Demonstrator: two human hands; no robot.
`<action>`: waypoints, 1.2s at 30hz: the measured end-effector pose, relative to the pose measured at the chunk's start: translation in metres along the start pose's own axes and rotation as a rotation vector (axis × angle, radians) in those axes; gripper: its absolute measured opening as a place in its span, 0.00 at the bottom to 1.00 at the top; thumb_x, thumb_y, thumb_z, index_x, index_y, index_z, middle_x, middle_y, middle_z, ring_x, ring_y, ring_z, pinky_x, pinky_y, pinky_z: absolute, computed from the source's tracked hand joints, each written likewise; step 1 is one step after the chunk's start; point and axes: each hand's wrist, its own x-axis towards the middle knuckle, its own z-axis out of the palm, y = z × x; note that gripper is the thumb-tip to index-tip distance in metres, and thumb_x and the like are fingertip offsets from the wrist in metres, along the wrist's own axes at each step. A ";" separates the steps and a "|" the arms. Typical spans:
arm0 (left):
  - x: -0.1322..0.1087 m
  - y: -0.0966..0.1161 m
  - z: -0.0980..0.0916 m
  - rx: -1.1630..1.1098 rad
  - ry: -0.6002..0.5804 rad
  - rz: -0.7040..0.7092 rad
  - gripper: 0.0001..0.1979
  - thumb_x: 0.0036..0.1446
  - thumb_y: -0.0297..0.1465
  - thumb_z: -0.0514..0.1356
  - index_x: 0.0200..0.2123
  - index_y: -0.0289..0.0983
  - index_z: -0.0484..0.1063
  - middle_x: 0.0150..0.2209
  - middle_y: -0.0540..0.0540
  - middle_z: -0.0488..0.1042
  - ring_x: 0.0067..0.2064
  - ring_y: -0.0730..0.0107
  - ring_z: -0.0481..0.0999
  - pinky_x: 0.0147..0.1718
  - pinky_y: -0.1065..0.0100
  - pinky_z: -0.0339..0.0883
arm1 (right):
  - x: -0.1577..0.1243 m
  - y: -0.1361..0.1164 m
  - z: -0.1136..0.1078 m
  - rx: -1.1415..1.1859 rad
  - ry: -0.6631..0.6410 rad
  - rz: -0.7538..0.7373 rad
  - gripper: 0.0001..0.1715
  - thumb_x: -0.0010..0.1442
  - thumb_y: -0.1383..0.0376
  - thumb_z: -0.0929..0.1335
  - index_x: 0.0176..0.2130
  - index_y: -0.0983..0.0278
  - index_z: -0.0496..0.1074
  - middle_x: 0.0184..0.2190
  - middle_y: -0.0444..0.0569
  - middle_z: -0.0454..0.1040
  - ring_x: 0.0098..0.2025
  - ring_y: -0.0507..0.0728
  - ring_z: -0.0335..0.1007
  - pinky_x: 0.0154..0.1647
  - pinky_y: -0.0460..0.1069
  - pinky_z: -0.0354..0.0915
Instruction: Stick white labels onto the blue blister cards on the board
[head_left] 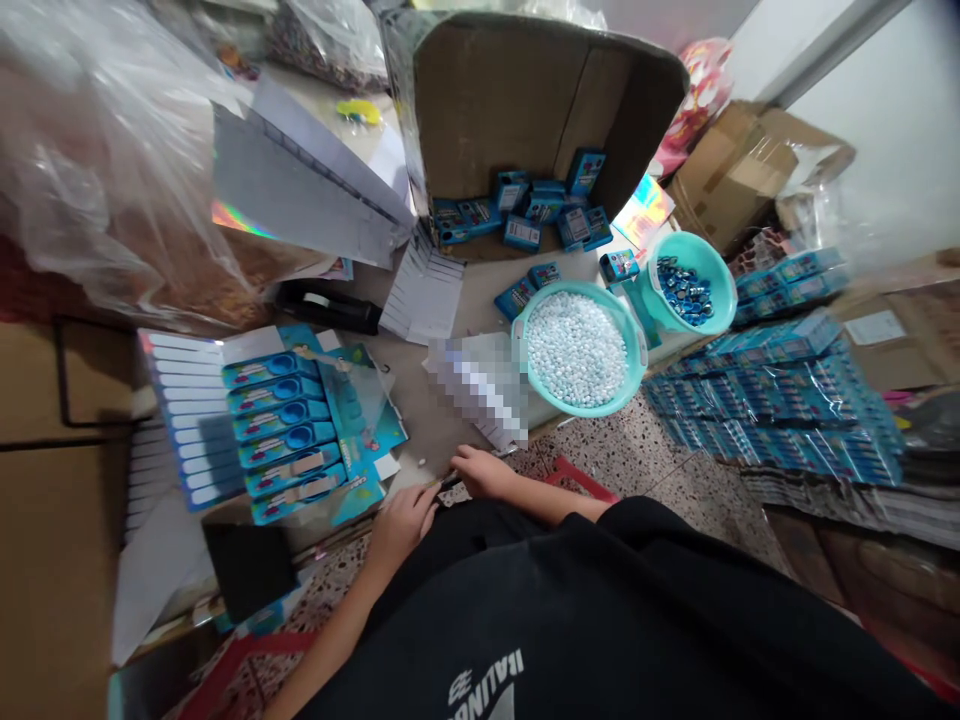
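My left hand (401, 520) and my right hand (480, 470) rest close together at the near edge of a low table (427, 420), fingers curled. A thin dark object (450, 480) lies between them; I cannot make out what it is. To the left of my left hand sits a stack of blue blister cards (289, 435). Beyond my right hand is a pile of white paper slips (480, 385), and behind that a teal basin of small white beads (577, 350).
An open cardboard box (525, 110) holds several small blue packs. A smaller teal tub (690, 280) contains dark blue pieces. Wrapped blue packs (780, 390) are stacked on the floor at right. Clear plastic bags (97, 160) fill the left. White card sheets (300, 190) lean at the back.
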 end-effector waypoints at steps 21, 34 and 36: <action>0.082 0.038 0.014 0.112 -0.206 0.019 0.11 0.61 0.29 0.55 0.42 0.35 0.75 0.41 0.38 0.74 0.43 0.56 0.76 0.42 0.62 0.66 | -0.003 0.033 -0.027 -0.002 -0.137 0.197 0.10 0.54 0.73 0.69 0.38 0.68 0.78 0.34 0.53 0.79 0.35 0.57 0.73 0.33 0.46 0.63; 0.072 0.019 0.023 -0.032 -0.112 0.251 0.08 0.59 0.26 0.56 0.37 0.38 0.76 0.37 0.42 0.75 0.42 0.60 0.73 0.43 0.62 0.68 | -0.036 0.043 0.007 -0.112 0.098 -0.006 0.11 0.65 0.70 0.63 0.43 0.65 0.75 0.47 0.56 0.72 0.51 0.61 0.64 0.50 0.52 0.61; 0.072 0.016 0.027 -0.052 -0.089 0.296 0.09 0.60 0.26 0.55 0.37 0.37 0.76 0.36 0.42 0.74 0.41 0.60 0.73 0.42 0.62 0.68 | -0.036 0.047 0.013 -0.119 0.101 -0.044 0.09 0.64 0.71 0.65 0.42 0.65 0.75 0.42 0.54 0.72 0.47 0.59 0.65 0.47 0.51 0.60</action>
